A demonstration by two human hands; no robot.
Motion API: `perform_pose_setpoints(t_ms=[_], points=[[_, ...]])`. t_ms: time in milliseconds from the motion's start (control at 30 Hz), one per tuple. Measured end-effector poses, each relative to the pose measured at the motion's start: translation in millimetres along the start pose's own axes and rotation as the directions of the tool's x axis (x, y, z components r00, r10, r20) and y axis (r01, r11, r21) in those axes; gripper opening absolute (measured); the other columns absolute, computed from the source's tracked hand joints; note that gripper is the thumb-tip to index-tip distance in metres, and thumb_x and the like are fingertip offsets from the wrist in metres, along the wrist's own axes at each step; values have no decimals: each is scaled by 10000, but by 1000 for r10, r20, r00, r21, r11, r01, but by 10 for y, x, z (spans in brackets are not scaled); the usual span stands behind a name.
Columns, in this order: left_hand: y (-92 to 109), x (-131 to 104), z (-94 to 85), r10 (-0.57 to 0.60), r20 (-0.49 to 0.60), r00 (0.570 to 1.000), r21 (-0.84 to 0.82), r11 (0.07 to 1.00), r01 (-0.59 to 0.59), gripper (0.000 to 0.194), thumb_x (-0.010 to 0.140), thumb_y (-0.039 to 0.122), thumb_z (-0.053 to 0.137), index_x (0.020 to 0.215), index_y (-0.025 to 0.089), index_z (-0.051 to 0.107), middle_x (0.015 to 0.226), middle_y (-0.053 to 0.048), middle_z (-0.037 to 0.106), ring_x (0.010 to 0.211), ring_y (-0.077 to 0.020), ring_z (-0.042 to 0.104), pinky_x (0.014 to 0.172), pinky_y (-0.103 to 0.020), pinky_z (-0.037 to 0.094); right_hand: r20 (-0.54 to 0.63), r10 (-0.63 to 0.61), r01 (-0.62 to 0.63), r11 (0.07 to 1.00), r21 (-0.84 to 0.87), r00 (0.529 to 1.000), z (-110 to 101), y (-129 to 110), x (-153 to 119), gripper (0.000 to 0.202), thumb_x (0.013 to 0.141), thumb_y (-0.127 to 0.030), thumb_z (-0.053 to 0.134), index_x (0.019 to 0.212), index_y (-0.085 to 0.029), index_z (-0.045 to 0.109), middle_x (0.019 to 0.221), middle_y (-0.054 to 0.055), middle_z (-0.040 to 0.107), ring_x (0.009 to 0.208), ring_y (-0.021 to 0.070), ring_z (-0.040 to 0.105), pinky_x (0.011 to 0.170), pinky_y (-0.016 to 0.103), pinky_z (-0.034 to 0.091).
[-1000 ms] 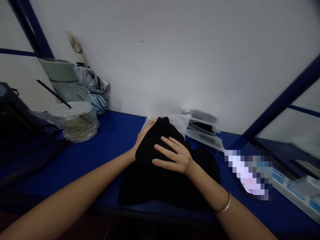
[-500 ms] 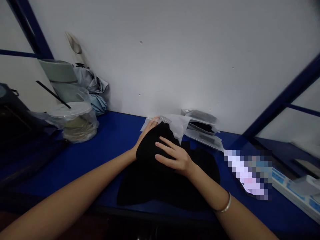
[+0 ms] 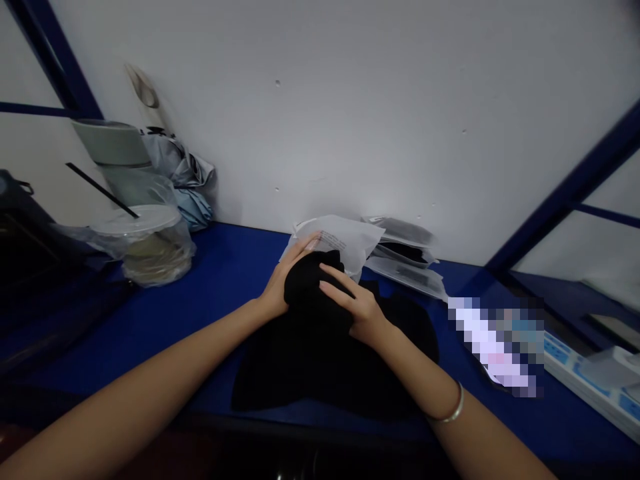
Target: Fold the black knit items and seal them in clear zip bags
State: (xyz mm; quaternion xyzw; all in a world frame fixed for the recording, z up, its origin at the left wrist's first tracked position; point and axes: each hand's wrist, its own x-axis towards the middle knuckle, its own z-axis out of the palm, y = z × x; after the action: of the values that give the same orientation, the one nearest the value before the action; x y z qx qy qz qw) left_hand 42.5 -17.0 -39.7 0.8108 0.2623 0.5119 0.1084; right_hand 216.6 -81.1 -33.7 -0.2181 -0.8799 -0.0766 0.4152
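A folded bundle of black cloth (image 3: 313,283) is between my two hands, with more black cloth (image 3: 300,367) spread below it on the blue table. My left hand (image 3: 283,283) curves around the bundle's left and far side, its fingertips against a translucent plastic bag (image 3: 350,240) with small print. From the right, my right hand (image 3: 363,310) grips the bundle, fingers over its top and thumb out of sight. The bag stands behind the bundle; dark fabric hides its lower part. I cannot tell whether any cloth is inside it.
Several flat plastic packets (image 3: 407,257) are stacked against the wall. To the right are a pixelated phone-like object (image 3: 493,353) and a white-and-blue power strip (image 3: 575,373). A lidded cup (image 3: 157,247) with a straw, a tumbler (image 3: 113,143) and an umbrella (image 3: 185,167) stand left.
The black bundle has become smaller and lower between my hands. More of the plastic bag shows behind it. My left hand has shifted slightly left; my right fingers are curled more.
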Motion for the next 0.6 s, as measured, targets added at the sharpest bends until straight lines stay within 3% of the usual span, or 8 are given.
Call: perform_pose_setpoints(t_ms=[100,333,600], points=[[60,-7,-34,83,-2,997,-14,996,-83,432,871,275,378,1296,325,316,1365,-1,357,1219,-187,386,1003,-378,373,-8,28,-28,1000,-8,1000,-10,24,-8,543,812,-143,467,1308,-284,295,1386,79,320,1233,183,370,928,350,458],[154,0,-51,210,-14,978,132,969,-207,569,817,144,447,1334,282,253,1356,-57,365,1208,-193,396,987,-378,388,-36,83,-86,992,-92,996,-42,106,-15,497,808,-144,461,1284,-242,358,1283,98,448,1190,174,424,941,340,444],[319,6,29,124,-99,987,162,981,-107,583,704,13,440,1256,195,396,1312,-78,426,1194,-210,413,995,-421,369,-125,20,-68,917,-393,992,-30,157,-14,388,812,-114,414,1185,-168,506,1198,141,519,1142,226,465,937,395,433]])
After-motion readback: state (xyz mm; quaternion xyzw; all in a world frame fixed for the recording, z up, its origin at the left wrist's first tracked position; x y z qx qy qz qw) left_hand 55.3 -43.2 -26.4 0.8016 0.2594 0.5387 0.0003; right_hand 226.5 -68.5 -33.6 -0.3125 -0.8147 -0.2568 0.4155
